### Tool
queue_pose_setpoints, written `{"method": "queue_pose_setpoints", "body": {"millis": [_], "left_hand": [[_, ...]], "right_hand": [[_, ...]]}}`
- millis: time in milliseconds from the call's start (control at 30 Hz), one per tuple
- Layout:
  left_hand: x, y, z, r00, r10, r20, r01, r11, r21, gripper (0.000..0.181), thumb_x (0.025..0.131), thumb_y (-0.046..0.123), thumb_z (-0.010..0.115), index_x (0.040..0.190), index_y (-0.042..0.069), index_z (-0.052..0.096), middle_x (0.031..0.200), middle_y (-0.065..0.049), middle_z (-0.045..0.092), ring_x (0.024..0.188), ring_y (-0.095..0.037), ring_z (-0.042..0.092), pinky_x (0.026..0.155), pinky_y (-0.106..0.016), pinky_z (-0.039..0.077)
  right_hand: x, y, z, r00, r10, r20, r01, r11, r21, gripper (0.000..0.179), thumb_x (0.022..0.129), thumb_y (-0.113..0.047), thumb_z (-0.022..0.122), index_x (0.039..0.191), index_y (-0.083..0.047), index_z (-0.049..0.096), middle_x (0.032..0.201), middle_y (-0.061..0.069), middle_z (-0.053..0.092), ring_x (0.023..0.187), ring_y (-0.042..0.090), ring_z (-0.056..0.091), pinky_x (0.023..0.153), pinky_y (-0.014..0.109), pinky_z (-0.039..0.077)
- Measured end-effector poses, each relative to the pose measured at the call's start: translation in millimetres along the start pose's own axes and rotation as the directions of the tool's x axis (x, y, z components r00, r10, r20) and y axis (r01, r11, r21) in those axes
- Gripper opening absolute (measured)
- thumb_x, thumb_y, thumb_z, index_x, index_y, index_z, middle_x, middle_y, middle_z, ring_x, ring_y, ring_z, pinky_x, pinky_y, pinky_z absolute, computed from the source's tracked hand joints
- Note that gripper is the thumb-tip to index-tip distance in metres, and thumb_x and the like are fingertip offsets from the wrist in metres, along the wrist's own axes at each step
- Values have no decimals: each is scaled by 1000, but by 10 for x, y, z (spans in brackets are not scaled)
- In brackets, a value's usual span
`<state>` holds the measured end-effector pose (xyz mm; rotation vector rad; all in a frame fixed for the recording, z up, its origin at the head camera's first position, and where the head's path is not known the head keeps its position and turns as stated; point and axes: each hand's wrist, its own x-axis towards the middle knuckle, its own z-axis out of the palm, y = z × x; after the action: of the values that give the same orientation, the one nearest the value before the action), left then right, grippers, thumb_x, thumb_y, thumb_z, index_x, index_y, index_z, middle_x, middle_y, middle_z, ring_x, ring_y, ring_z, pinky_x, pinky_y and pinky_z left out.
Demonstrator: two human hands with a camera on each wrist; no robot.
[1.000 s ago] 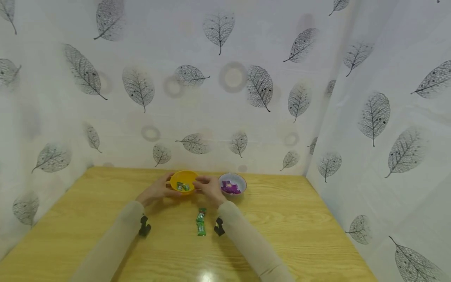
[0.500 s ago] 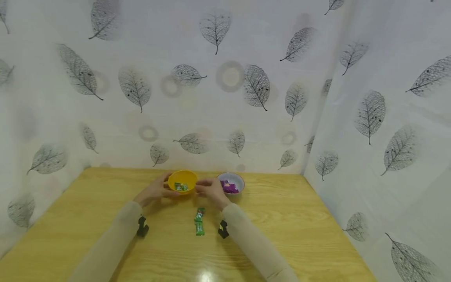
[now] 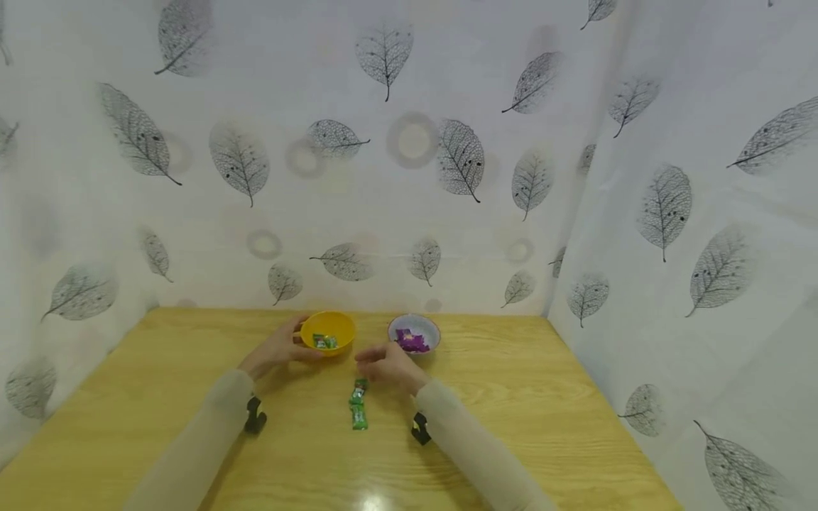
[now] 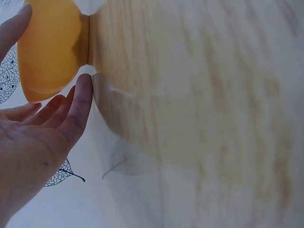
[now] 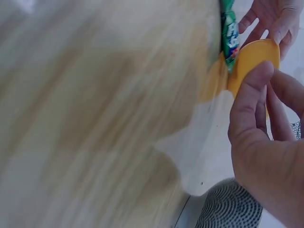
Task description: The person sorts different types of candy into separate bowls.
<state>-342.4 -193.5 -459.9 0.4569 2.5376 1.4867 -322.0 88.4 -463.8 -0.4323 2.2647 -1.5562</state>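
Observation:
My left hand (image 3: 277, 350) holds the yellow bowl (image 3: 329, 323) at its left side, thumb at the front and fingers behind. In the left wrist view the bowl (image 4: 50, 47) stands between the thumb and the curved fingers. Green-wrapped candies (image 3: 324, 341) lie inside it. Two more green-wrapped candies lie end to end on the table, a far one (image 3: 358, 390) and a near one (image 3: 359, 417). My right hand (image 3: 391, 365) hovers just behind and right of the far candy, apart from it. Its fingers are loosely bent, with nothing seen between them in the right wrist view.
A pale bowl (image 3: 415, 323) with purple-wrapped candies (image 3: 411, 341) stands right of the yellow bowl, behind my right hand. The wood-grain table (image 3: 511, 411) ends at a leaf-patterned curtain (image 3: 358, 199) at the back and sides.
My right hand has drawn away from the yellow bowl's right rim, back towards the green-wrapped candies on the table. The left hand stays at the bowl. The head view has shifted slightly.

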Motion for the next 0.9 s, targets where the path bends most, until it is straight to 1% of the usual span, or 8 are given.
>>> {"method": "queue_pose_setpoints", "body": {"millis": [67,200,400,500,633,733,900], "left_hand": [[-21,-7,1,1000,-6,5,6,1000,0,95,79,38,81,152,11,26,155,-20,31,136,-45,38,112,-65,28],[-22,-11,11,1000,-18,7,18,1000,4,95,79,40,80,152,12,26,156,-19,30,137,-46,37,112,-65,28],[-22,7,-1,1000,4,7,-4,1000,-4,92,81,33,80,152,9,26,155,-22,30,137,-48,34,112,-65,29],[-29,9,-13,1000,-4,11,4,1000,1,92,81,33,80,152,9,26,155,-22,29,138,-47,34,112,-65,28],[-24,21,-12,1000,-23,15,23,1000,5,95,81,34,80,153,8,24,155,-24,29,136,-47,36,112,-64,30],[-24,30,-11,999,-43,13,42,999,20,99,80,37,81,153,7,23,155,-25,28,136,-47,37,112,-64,30],[-12,35,-18,998,-65,11,64,997,46,101,79,41,80,154,9,21,158,-24,23,137,-48,35,112,-66,27]], "right_hand": [[-22,33,-3,999,-23,33,24,998,-53,29,90,-8,68,119,-5,69,114,9,72,94,16,69,81,31,59],[-52,71,-17,996,-45,73,53,991,-119,30,89,-3,67,118,-6,70,115,8,72,100,17,68,80,30,59],[-66,70,-54,991,-36,130,56,987,-154,33,86,-3,69,119,-8,70,119,8,71,103,15,66,81,25,56],[-69,58,-66,985,-36,168,66,982,-176,38,84,3,67,121,-7,69,122,9,70,107,17,65,84,25,54],[-94,42,-79,978,-37,205,85,969,-231,43,81,7,67,122,-6,67,124,8,69,113,20,63,94,28,53],[-119,29,-78,977,-42,211,101,956,-274,41,81,4,71,121,-8,69,120,5,71,111,17,64,97,28,51],[-144,8,-62,979,-37,201,108,930,-351,35,80,-4,77,113,-14,73,108,-3,73,97,9,63,90,24,51]]}}
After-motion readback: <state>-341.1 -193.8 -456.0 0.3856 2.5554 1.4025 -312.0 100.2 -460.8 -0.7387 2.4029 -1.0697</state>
